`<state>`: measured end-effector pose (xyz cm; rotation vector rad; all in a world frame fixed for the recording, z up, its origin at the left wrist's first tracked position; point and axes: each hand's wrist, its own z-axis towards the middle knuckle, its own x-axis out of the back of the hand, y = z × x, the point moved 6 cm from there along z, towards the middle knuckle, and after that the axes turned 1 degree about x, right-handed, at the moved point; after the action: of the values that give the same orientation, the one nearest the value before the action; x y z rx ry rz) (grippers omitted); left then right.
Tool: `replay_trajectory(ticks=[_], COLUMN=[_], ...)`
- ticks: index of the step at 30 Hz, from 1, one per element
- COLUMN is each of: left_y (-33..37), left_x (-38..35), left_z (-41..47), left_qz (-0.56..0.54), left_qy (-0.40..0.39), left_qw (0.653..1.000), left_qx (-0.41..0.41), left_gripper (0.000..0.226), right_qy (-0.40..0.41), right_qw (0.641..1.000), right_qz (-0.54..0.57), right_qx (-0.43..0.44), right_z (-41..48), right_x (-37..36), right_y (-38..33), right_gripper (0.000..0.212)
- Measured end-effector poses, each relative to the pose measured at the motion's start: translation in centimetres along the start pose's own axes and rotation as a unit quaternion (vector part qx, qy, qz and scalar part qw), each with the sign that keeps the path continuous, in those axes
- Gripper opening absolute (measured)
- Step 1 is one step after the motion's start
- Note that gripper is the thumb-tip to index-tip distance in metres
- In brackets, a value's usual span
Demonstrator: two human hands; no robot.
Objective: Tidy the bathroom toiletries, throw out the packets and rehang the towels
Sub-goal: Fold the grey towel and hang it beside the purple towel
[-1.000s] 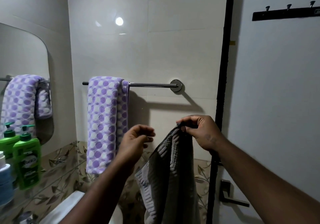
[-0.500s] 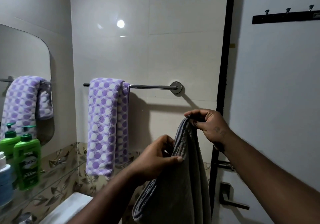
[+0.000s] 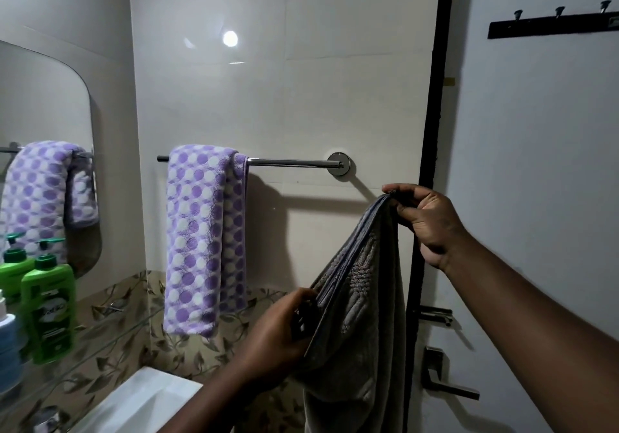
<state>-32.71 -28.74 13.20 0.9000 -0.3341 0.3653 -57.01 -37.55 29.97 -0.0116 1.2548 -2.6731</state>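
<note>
A grey ribbed towel (image 3: 361, 339) hangs in front of me, below and right of the chrome towel rail (image 3: 291, 163). My right hand (image 3: 425, 221) pinches the towel's top corner just under the rail's wall mount. Lower down, my left hand (image 3: 281, 332) grips the towel's left edge, fingers curled round the folded border. A purple and white dotted towel (image 3: 204, 238) is draped over the left part of the rail; the right stretch of the rail is bare.
A mirror (image 3: 43, 151) on the left reflects the dotted towel. Green pump bottles (image 3: 47, 308) and a blue bottle (image 3: 10, 342) stand on a glass shelf. A white basin (image 3: 140, 402) sits below. The door (image 3: 536, 198) with handle (image 3: 445, 385) and a hook rack (image 3: 552, 24) is right.
My left hand went from empty to gripping the grey towel's left edge and slid down along it. My right hand lifted the top corner higher and to the right.
</note>
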Motion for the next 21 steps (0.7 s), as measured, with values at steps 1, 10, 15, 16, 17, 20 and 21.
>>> replay_trajectory(ticks=[1, 10, 15, 16, 17, 20, 21], left_y=[-0.1, -3.7, -4.6, -4.7, -4.7, -4.1, -3.6], left_x=[0.2, 1.4, -0.6, -1.0, -1.1, 0.7, 2.1], left_z=[-0.3, -1.3, -1.8, -1.8, -1.8, -1.4, -1.1], left_qz=[0.023, 0.304, 0.323, 0.331, 0.335, 0.289, 0.251], left_qy=[0.01, -0.093, -0.224, -0.228, -0.219, -0.113, -0.053], left_qw=[0.999, 0.948, 0.917, 0.914, 0.916, 0.95, 0.966], left_qx=[-0.021, 0.003, 0.059, 0.048, 0.036, 0.01, 0.008], left_gripper=[0.068, 0.048, 0.085, 0.086, 0.084, 0.05, 0.036], right_qy=[0.001, 0.053, 0.057, 0.059, 0.067, 0.119, 0.141], right_qw=[1.0, 0.998, 0.998, 0.998, 0.997, 0.991, 0.987], right_qz=[0.0, -0.002, -0.015, -0.016, -0.017, -0.029, -0.044], right_qx=[0.0, -0.015, -0.026, -0.03, -0.034, -0.054, -0.066], right_z=[0.1, 0.2, 0.1, 0.1, 0.1, 0.2, 0.1], right_x=[0.1, 2.3, 2.6, 2.7, 3.1, 5.0, 5.8], right_y=[0.0, 0.3, 0.8, 0.9, 1.0, 1.7, 2.3], right_gripper=[0.036, 0.031, 0.031, 0.032, 0.032, 0.032, 0.03])
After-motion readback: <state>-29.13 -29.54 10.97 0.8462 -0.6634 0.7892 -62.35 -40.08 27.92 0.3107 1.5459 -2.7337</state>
